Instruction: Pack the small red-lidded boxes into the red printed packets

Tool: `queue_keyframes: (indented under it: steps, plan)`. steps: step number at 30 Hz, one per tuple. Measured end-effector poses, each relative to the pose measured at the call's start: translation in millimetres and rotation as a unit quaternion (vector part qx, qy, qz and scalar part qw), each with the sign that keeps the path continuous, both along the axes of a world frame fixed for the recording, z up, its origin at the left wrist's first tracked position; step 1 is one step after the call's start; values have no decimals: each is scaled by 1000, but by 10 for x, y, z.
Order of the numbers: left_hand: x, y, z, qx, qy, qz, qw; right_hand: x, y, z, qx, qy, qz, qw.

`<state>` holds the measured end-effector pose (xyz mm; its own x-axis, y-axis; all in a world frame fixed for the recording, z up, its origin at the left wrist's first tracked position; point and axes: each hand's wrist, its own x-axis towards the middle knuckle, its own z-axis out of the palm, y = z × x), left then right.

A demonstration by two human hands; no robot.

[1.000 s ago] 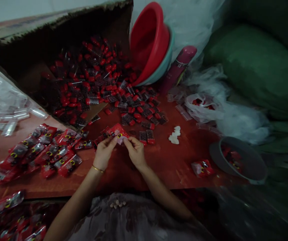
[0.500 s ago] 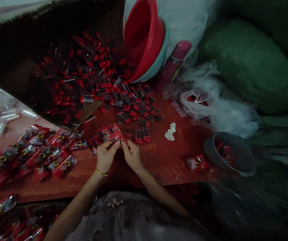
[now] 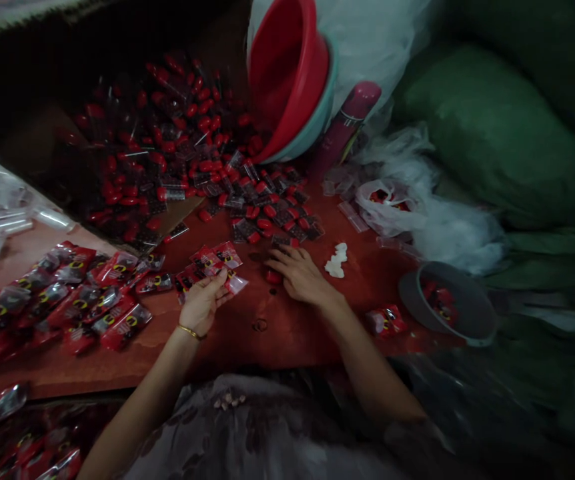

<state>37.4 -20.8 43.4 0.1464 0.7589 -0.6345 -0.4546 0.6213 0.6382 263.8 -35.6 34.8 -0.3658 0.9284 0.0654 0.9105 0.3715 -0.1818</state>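
My left hand [image 3: 201, 305] pinches a small red and clear plastic packet [image 3: 236, 283] between thumb and fingers. More flat red packets [image 3: 207, 259] lie on the table just beyond it. To the right, my right hand [image 3: 303, 275] reaches over the table with its fingers stretched out and somewhat apart. Under those fingers shows the red end of a small clear container with a red cap [image 3: 273, 277]; the rest of it is hidden by the hand. A heap of similar red-capped containers [image 3: 267, 220] spreads just beyond.
A cardboard box [image 3: 32, 177] on its side spills the containers. Filled packets [image 3: 87, 293] lie at left. Behind stand a red basin [image 3: 312, 73] and a pink flask [image 3: 345, 127]. A grey bowl [image 3: 472, 327], a plastic bag [image 3: 447, 227] and white scraps [image 3: 336, 261] are at right.
My hands have parted. The left keeps a packet and has drawn slightly left; the right has let go and moved right, over the two containers lying apart from the heap.
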Motion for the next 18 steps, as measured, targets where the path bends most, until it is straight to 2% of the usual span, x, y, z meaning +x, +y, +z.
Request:
queue_keyframes:
  steps: [2,4,7,9,11,14,16,18]
  plan:
    - [9,-11,14,-12,-20,-16,1000,47,35,-23,-4,-10,35,999]
    - [9,-23,27,-18,-38,-29,999,36,48,-88,14,5,42,999]
    - [-17,-28,42,-22,-56,-38,997,-28,-18,-186,50,80,9,996]
    - [-41,-20,43,-21,-54,-37,998,-85,-140,-196,56,175,-31,982]
    - [-55,-8,37,-12,-43,-32,998,-153,-306,-148,13,295,-65,953]
    - [-37,-1,25,4,-32,-25,999,-283,-529,-25,-118,443,-79,885]
    - [-4,-10,21,19,-28,-27,999,-373,-601,46,-176,490,-80,850]
    - [30,-27,19,40,-19,-29,999,-446,-608,87,-204,510,-90,830]
